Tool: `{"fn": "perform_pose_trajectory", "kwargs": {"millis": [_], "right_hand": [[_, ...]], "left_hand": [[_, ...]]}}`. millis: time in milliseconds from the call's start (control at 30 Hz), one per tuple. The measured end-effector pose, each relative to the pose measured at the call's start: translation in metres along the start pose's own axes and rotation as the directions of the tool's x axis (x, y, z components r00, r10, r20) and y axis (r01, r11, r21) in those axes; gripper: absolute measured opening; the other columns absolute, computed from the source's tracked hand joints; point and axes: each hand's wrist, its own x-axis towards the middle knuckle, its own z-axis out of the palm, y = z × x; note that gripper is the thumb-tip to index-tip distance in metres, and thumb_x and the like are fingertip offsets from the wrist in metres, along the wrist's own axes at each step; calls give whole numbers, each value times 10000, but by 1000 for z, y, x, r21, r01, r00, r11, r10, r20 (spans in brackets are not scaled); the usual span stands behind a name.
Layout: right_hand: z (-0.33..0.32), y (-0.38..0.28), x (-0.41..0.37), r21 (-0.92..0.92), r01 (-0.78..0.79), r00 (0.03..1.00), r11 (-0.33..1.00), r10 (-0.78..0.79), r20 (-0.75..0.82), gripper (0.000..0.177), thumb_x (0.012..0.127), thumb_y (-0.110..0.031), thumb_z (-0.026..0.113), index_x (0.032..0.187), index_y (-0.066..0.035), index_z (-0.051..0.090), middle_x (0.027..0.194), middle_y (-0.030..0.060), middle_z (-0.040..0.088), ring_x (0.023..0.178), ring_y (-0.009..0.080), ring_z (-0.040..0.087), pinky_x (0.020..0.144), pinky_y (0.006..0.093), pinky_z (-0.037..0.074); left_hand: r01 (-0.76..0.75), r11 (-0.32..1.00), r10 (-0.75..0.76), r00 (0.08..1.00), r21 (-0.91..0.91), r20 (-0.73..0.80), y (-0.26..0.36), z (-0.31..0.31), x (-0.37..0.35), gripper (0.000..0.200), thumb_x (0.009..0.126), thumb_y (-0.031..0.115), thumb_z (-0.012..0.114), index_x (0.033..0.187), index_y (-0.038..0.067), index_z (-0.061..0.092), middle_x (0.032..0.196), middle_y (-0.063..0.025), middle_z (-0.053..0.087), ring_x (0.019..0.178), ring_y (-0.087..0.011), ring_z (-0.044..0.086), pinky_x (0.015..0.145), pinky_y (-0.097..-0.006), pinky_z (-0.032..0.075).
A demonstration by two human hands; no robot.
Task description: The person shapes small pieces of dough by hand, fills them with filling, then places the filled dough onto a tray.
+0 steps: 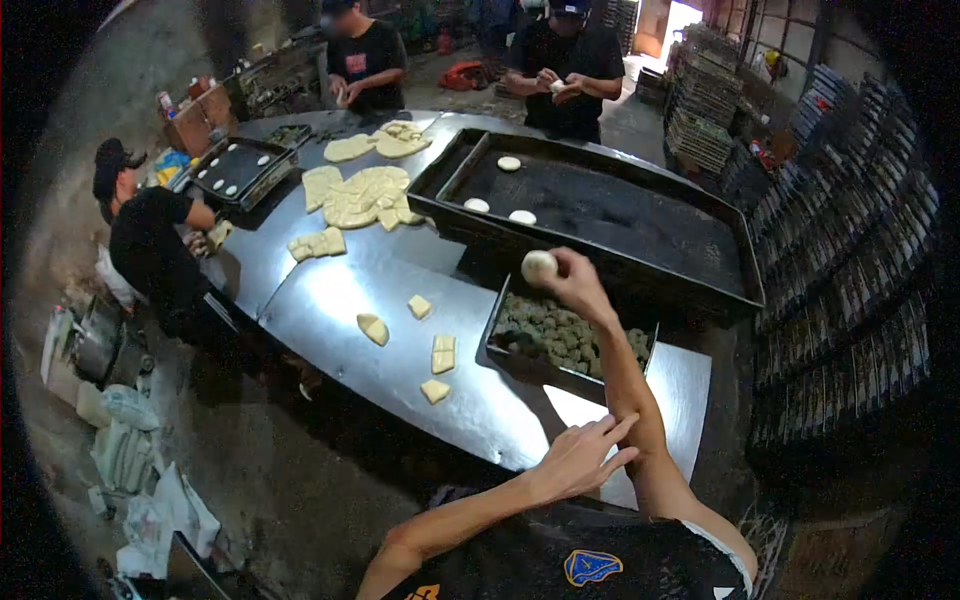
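Note:
My right hand (582, 288) grips a round, pale dough bun (538, 267) above the near side of the large black baking tray. Fingers apart, my left hand (585, 460) rests its fingertips against my right forearm and holds nothing. Beneath my right arm sits a metal pan (495, 345) of greenish-brown filling balls (565, 335). Three white dough rounds, one of them the far round (509, 163), lie at the left of the large baking tray (600, 262). Several cut dough pieces, among them a square piece (443, 354), are on the metal table left of the pan.
Large dough sheets (365, 197) lie farther back on the metal table (390, 385). A person (155, 240) works at left beside a smaller tray (240, 170) with dough rounds. Two people stand across the table, hands on dough. Stacked trays (850, 260) line the right side.

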Motion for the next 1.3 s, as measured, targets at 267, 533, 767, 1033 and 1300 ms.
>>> {"fn": "perform_pose_trajectory", "kwargs": {"millis": [267, 533, 767, 1033, 1300], "right_hand": [[-59, 47, 104, -590, -170, 984, 790, 99, -151, 329, 768, -208, 731, 1020, -7, 668, 921, 204, 650, 864, 331, 640, 753, 395, 507], [-69, 57, 78, -453, -255, 852, 854, -22, -522, 292, 888, -259, 625, 875, 22, 699, 763, 209, 663, 709, 319, 660, 677, 394, 495], [-64, 69, 43, -325, -189, 821, 927, -32, -569, 231, 882, -222, 579, 917, -27, 698, 854, 164, 638, 783, 348, 614, 746, 432, 484], [-61, 78, 107, -541, -318, 941, 779, 329, -80, 527, 775, -439, 692, 1127, -49, 665, 1121, 187, 660, 1071, 334, 620, 902, 397, 486], [-48, 101, 154, -684, -189, 952, 705, 301, 47, 468, 711, -371, 770, 1021, -27, 701, 962, 179, 700, 912, 338, 669, 791, 433, 521]], "left_hand": [[-3, 979, 59, 963, 206, -263, -14, -22, 76, 456, 977, 356, 445, 1347, 90, 464, 950, -167, 530, 842, -334, 562, 697, -441, 439], [-3, 990, 15, 996, 143, -87, -35, -19, 85, 393, 964, 380, 457, 1231, 117, 576, 912, -149, 518, 844, -306, 558, 700, -435, 427], [-38, 981, 55, 995, 190, -84, -58, -11, 68, 449, 961, 392, 479, 1314, 115, 496, 889, -143, 461, 815, -303, 501, 691, -407, 411], [110, 989, -106, 993, 95, -51, -48, -27, 67, 494, 943, 355, 518, 1392, 164, 441, 876, -162, 446, 777, -320, 513, 686, -420, 463], [112, 989, -110, 994, -93, 24, -46, -49, 63, 429, 958, 334, 527, 1344, 146, 513, 943, -152, 411, 838, -285, 500, 768, -382, 459]]}}
